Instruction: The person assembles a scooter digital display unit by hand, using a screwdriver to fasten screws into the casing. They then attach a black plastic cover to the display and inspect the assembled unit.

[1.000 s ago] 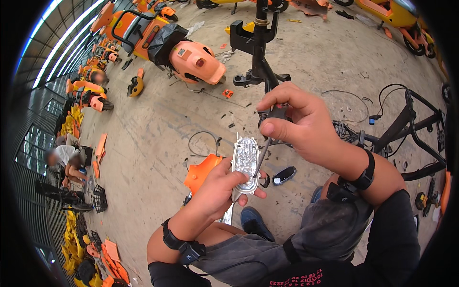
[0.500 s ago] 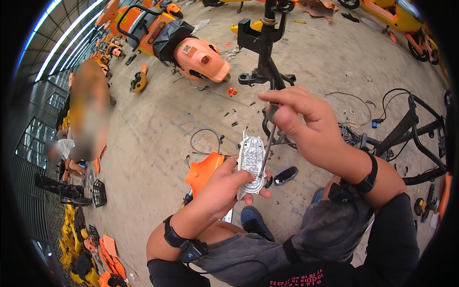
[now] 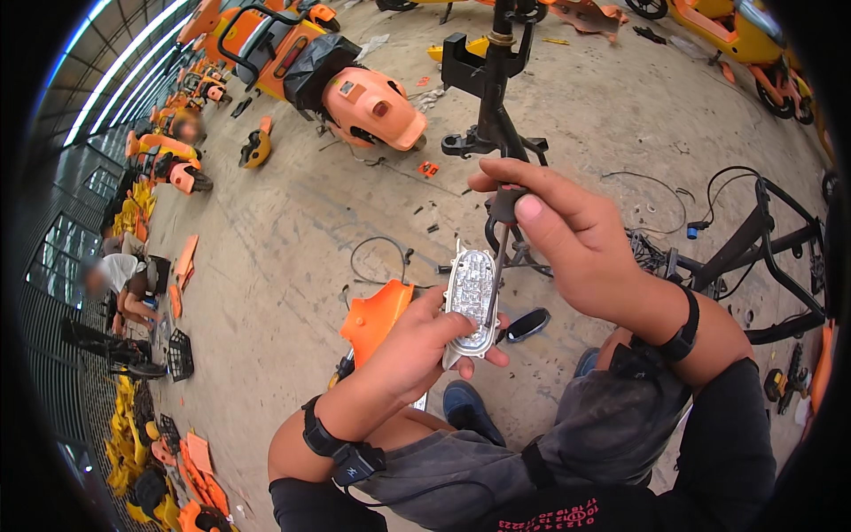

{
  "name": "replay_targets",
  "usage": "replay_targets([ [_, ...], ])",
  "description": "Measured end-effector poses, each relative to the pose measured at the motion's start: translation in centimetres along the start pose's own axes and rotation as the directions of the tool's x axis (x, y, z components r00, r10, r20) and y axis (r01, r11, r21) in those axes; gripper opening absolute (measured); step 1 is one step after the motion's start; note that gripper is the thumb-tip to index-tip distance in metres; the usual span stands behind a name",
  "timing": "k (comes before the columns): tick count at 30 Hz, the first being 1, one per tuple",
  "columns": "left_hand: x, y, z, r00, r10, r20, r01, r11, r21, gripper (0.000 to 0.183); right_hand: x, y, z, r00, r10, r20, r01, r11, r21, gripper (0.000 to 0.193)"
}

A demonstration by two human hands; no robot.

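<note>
My left hand [image 3: 412, 341] holds an oval silver lamp unit [image 3: 472, 288] with a faceted, shiny inside, its thumb pressed on the lower part. The fingers reach around behind the lamp. In my right hand [image 3: 576, 235] is a screwdriver [image 3: 507, 206], its dark handle between thumb and fingers. The thin shaft slopes down to the lamp's right side; its tip shows near the lower right inside edge, though what it touches is too small to tell. An orange plastic panel [image 3: 377, 319] lies beyond my left hand.
A black scooter frame [image 3: 496, 106] stands ahead, another bare frame [image 3: 762, 239] at right. A dark oval part [image 3: 529, 325] lies by my feet. An orange scooter [image 3: 355, 97] stands at far left. Yellow and orange panels [image 3: 199, 474] pile at lower left, near a crouching person [image 3: 124, 275].
My right thumb and fingers have shifted on the screwdriver handle, now more exposed. The lamp has moved slightly. A large blurred shape at left is gone, uncovering a scooter.
</note>
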State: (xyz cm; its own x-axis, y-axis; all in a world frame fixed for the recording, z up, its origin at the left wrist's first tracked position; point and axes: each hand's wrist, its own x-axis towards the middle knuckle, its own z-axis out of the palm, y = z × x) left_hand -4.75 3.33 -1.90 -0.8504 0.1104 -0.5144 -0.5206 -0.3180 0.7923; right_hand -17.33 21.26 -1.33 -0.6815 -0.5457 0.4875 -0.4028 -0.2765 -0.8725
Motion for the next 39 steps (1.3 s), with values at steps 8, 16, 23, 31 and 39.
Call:
replay_targets([
  [8, 0.0, 0.0, -0.3, 1.0, -0.024, -0.008, 0.024, 1.0, -0.017, 0.049, 0.2, -0.5, -1.1, 0.975, 0.185, 0.122, -0.205, 0.964, 0.172, 0.034],
  [16, 0.1, -0.4, 0.1, 0.998, 0.0, -0.069, 0.002, 1.0, 0.031, 0.047, 0.3, -2.1, -1.2, 0.987, 0.115, -0.112, -0.148, 0.921, -0.359, 0.041],
  [23, 0.2, 0.1, -0.1, 0.991, -0.001, -0.132, 0.011, 0.997, 0.074, 0.049, -0.3, -1.6, -1.1, 0.984, -0.175, 0.028, 0.141, 0.676, -0.724, 0.041],
  [31, 0.2, 0.3, -0.2, 0.994, -0.032, -0.103, 0.044, 0.993, 0.109, 0.051, 0.1, 0.6, -0.8, 0.929, -0.305, 0.211, 0.369, 0.818, -0.442, 0.034],
  [39, 0.0, 0.6, -0.3, 0.996, -0.054, -0.067, 0.058, 0.996, 0.068, 0.051, 0.3, -0.4, -1.4, 0.897, -0.022, 0.441, -0.097, 0.964, 0.247, 0.036],
])
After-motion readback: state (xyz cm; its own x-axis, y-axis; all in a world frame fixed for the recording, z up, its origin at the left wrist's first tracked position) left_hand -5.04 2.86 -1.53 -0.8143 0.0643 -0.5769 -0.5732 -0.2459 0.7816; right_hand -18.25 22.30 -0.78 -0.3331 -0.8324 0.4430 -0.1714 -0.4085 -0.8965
